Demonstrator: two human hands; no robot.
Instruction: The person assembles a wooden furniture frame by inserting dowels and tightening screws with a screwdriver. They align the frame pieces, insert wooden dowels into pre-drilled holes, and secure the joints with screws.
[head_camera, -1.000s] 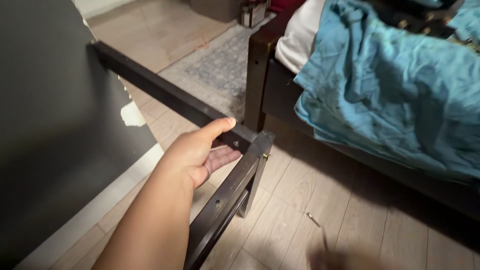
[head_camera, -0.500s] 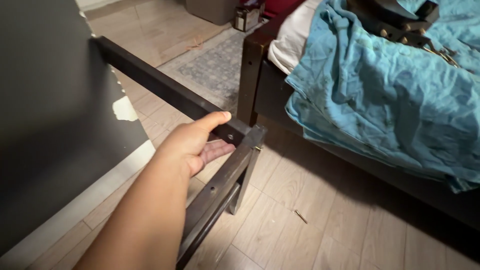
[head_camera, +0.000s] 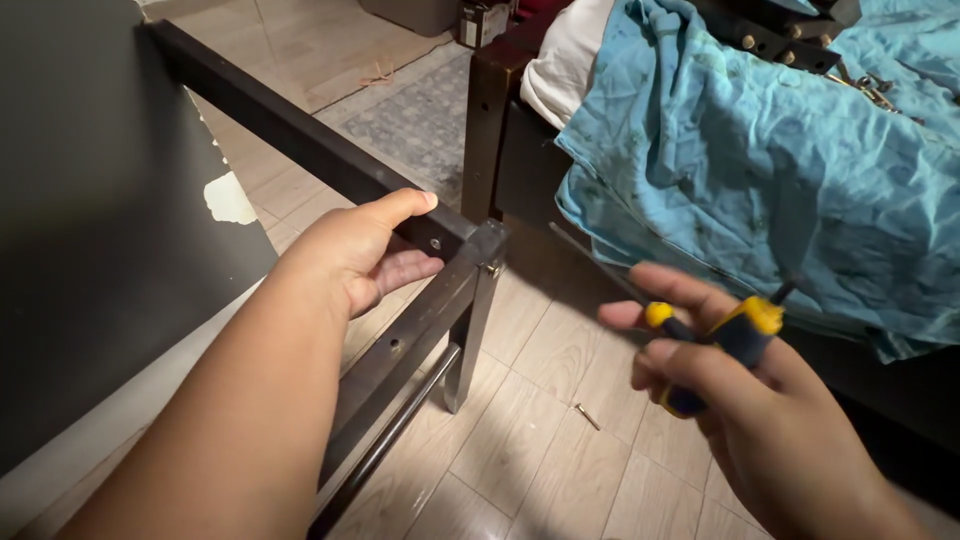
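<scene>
At the frame's near corner, the left hand (head_camera: 355, 255) clamps the top rail (head_camera: 300, 140): thumb lying along its upper face, fingers (head_camera: 405, 272) curled under and pressed to its inner side, just short of the joint where that rail meets a second rail (head_camera: 400, 345) and a leg (head_camera: 470, 330). Off to the right, well clear of the frame, the right hand (head_camera: 745, 400) is closed on a screwdriver (head_camera: 715, 340) with a yellow and blue handle, fingers wrapped round the grip and the thin shaft slanting up and left toward the corner without touching it. Outward from the hands, the frame looks partly built: the two rails and leg already stand joined, and a small fastener shows at the corner, though whether it is tight cannot be told. A loose screw (head_camera: 586, 416) lies on the floor (head_camera: 520, 470) between leg and right hand, so some fixing seems left. Beyond stands a bed (head_camera: 500, 130) draped with a blue sheet (head_camera: 760, 170), dark parts and small hardware (head_camera: 780, 40) resting on it, likely not yet fitted. A dark panel (head_camera: 90, 220) fills the left side.
</scene>
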